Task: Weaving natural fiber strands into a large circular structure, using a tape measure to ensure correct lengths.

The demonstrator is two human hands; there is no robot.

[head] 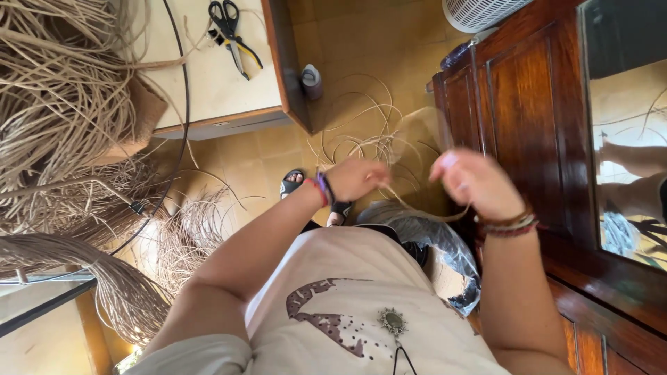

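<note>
Left hand fisted, fingers clamped on a thin rattan strand. Right hand just beside, fingers curled around the same strand, which sags between both hands at chest height. Further: loose rattan coils on tiled floor, scissors on bench.

Both my forearms reach out ahead of my chest, bent at the elbows. My left hand is curled into a loose fist, knuckles up, bands round its wrist. My right hand sits level with it and a little apart, fingers bent inward and pinched together, blurred, bracelets round its wrist.
</note>
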